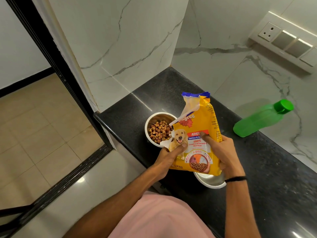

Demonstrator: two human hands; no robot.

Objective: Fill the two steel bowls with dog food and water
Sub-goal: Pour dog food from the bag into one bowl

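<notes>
A yellow dog food bag (197, 134) is held upright over the black counter, its torn top open. My left hand (169, 157) grips its lower left side with the thumb across the front. My right hand (221, 152) grips its right side, thumb on the front. Behind the bag on the left, a steel bowl (151, 121) holds brown kibble (158, 131). A second steel bowl (211, 182) sits under the bag's bottom edge, mostly hidden; what it holds cannot be seen. A green water bottle (260, 120) with its cap on stands at the right by the wall.
The black granite counter (257, 169) runs along a white marble wall, with its left edge just beyond the kibble bowl. A switch panel (283, 40) is on the wall at the upper right. A tiled floor lies to the left below the counter.
</notes>
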